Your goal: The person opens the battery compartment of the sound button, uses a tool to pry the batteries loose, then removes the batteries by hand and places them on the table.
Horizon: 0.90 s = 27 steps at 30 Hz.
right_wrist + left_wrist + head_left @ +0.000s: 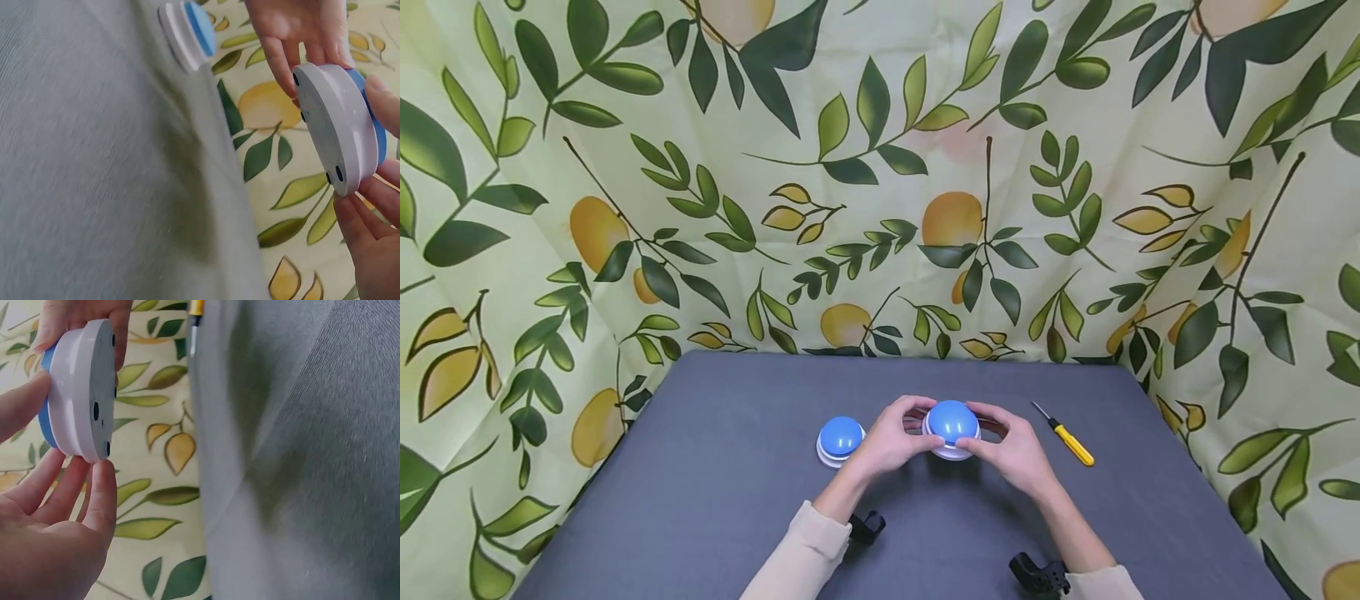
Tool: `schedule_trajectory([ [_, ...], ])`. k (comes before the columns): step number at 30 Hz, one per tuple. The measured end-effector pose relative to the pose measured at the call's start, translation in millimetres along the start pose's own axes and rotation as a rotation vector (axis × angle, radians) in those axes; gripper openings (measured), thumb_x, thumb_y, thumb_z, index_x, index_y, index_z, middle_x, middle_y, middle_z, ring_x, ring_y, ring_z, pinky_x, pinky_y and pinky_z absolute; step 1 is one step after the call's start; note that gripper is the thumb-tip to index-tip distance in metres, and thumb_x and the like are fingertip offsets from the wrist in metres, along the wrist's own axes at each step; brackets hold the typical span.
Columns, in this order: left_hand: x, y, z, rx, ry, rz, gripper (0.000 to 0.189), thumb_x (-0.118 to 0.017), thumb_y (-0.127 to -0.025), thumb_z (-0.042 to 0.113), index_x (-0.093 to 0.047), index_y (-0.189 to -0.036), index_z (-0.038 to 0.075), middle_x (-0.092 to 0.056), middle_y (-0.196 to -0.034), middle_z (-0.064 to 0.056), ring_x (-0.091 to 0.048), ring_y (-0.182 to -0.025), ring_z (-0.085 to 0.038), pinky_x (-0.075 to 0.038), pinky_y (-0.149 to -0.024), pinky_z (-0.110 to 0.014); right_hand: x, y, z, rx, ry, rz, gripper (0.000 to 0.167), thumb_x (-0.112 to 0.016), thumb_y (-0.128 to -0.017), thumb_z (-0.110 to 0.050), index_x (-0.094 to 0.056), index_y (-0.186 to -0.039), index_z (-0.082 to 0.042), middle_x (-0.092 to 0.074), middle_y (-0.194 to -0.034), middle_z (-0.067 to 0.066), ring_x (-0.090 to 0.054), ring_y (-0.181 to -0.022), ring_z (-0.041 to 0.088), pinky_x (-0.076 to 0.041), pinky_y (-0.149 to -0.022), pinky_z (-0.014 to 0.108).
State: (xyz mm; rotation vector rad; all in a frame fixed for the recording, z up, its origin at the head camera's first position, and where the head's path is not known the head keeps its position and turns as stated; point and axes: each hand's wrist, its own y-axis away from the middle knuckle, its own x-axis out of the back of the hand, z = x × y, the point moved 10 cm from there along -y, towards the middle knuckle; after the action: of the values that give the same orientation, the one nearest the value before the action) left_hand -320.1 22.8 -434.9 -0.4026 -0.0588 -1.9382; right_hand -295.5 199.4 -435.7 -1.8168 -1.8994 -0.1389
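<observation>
Both hands hold one round push button (952,422) with a blue dome and a white base, raised above the table. My left hand (897,437) grips its left side, thumb at the blue dome and fingers along the base. On the opposite side my right hand (1012,446) grips it the same way. In the left wrist view the button's flat underside (102,394) shows, with small dark feet and holes. A second blue-and-white button (841,439) sits on the table just left of my left hand.
A screwdriver (1067,437) with a yellow handle lies on the grey table (737,483), right of my right hand. Cloth printed with leaves and fruit (880,208) hangs behind the table and along both sides. Black straps (1037,573) circle the wrists.
</observation>
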Motion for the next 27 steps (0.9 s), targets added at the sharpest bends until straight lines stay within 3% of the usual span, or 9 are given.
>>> schedule_trajectory([
  [8, 16.8, 11.3, 11.2, -0.062, -0.019, 0.018, 0.051, -0.083, -0.086, 0.019, -0.062, -0.131, 0.007, -0.06, -0.126, -0.006, -0.061, -0.115, -0.025, -0.048, -0.103, -0.041, -7, -2.5, -21, 0.06, -0.02, -0.006, 0.059, -0.087, -0.082, -0.026, -0.065, -0.133, -0.008, -0.066, -0.129, 0.011, -0.064, -0.116, 0.032, -0.052, -0.095, 0.053],
  [15, 29.0, 20.5, 14.4, -0.075, 0.002, -0.006, 0.052, -0.083, -0.086, 0.02, -0.062, -0.131, 0.004, -0.062, -0.125, -0.009, -0.061, -0.113, -0.029, -0.048, -0.103, -0.046, -17, -3.6, -30, 0.08, -0.049, -0.026, 0.056, -0.088, -0.081, -0.026, -0.067, -0.131, -0.009, -0.067, -0.127, 0.009, -0.065, -0.113, 0.029, -0.053, -0.093, 0.052],
  [22, 45.9, 24.9, 17.9, -0.091, -0.01, 0.003, 0.051, -0.084, -0.085, 0.019, -0.063, -0.128, 0.005, -0.063, -0.124, -0.008, -0.061, -0.111, -0.026, -0.049, -0.102, -0.043, -29, -8.8, -39, 0.088, -0.045, -0.032, 0.056, -0.088, -0.081, -0.028, -0.067, -0.13, -0.01, -0.068, -0.125, 0.007, -0.066, -0.111, 0.027, -0.055, -0.091, 0.034],
  [27, 54.5, 27.3, 21.1, -0.105, -0.02, 0.027, 0.05, -0.084, -0.084, 0.02, -0.064, -0.127, 0.005, -0.064, -0.123, -0.007, -0.062, -0.109, -0.024, -0.05, -0.101, -0.043, -33, -12.1, -47, 0.103, -0.055, -0.035, 0.056, -0.087, -0.082, -0.027, -0.067, -0.131, -0.01, -0.068, -0.124, 0.007, -0.065, -0.111, 0.031, -0.054, -0.091, 0.035],
])
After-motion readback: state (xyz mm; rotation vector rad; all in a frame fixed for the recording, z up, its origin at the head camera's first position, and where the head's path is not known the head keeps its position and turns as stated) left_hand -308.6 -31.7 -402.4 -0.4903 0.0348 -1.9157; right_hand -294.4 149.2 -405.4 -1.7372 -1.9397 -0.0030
